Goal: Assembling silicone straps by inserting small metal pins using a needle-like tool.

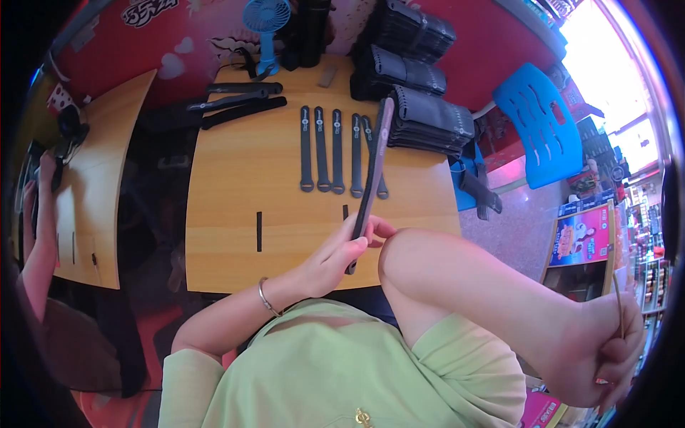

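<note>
My left hand (342, 253), with a metal bangle on its wrist, is closed round the lower part of a long dark strap (372, 167). The strap stands up from the hand, slightly tilted, over the table's near half. Beyond it, several flat black straps (337, 153), each with a ring-shaped near end, lie in a row on the wooden table (221, 192). My right arm is bent, its elbow near my left fingers. Far out to the right, my right hand (617, 349) has curled fingers; a thin brownish strip (619, 307) shows against them, its kind unclear.
Stacks of bundled black straps (430, 121) stand at the table's back right. More loose straps (242, 96) lie at the back left, near a blue fan (267, 36). A blue chair (539, 128) is to the right. Another person's arm (43, 242) rests by a second table (107, 185) at left.
</note>
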Motion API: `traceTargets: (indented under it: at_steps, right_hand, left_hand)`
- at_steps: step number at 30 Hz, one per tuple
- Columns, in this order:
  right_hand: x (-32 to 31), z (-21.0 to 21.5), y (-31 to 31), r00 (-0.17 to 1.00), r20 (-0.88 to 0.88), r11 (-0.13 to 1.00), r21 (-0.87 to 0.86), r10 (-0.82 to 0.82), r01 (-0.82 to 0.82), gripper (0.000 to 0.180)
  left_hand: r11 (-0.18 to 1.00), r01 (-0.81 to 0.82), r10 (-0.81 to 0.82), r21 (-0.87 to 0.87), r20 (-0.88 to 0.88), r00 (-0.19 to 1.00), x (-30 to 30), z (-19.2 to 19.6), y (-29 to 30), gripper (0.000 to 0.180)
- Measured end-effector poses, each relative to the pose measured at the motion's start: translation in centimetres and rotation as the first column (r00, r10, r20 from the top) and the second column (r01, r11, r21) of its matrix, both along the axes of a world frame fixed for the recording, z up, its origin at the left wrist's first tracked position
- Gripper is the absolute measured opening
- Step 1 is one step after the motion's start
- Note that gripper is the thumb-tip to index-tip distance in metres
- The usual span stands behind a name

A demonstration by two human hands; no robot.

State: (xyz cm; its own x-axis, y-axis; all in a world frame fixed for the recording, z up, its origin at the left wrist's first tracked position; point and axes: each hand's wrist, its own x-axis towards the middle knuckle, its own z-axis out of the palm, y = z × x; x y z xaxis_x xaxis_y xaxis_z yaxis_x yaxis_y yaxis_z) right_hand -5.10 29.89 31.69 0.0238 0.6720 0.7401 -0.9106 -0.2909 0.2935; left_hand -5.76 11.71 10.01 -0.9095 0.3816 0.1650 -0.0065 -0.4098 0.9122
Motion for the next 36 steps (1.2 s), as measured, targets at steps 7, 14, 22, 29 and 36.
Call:
traceTargets:
  at_steps: [7,14,22,29,36]
  right_hand:
    - [0.8,-0.7,-1.9,0.975,-0.153,0.983,0.112,0.159,-0.142,0.024]
    - [1.5,-0.9,-2.7,0.932,-0.266,0.962,0.184,0.245,-0.200,0.016]
    - [1.5,-0.3,-3.6,0.893,-0.241,0.920,0.193,0.380,-0.340,0.021]
    - [0.6,-0.8,-3.4,0.925,-0.266,0.960,0.143,0.272,-0.241,0.021]
    - [-1.1,-2.5,-3.4,0.957,-0.154,0.950,0.235,0.247,-0.207,0.018]
  left_hand:
    - [0.993,-0.091,0.093,-0.072,0.029,0.995,0.4,1.4,-0.9,0.023]
    - [0.991,-0.099,0.105,-0.088,0.066,0.992,0.4,2.9,-0.6,0.022]
    - [0.993,-0.112,0.112,-0.022,-0.004,0.994,0.4,2.9,-1.1,0.017]
    - [0.934,0.002,-0.052,0.357,0.133,0.990,0.9,1.3,-1.8,0.020]
    - [0.717,-0.039,-0.172,0.696,0.230,0.958,-0.1,0.2,-3.3,0.025]
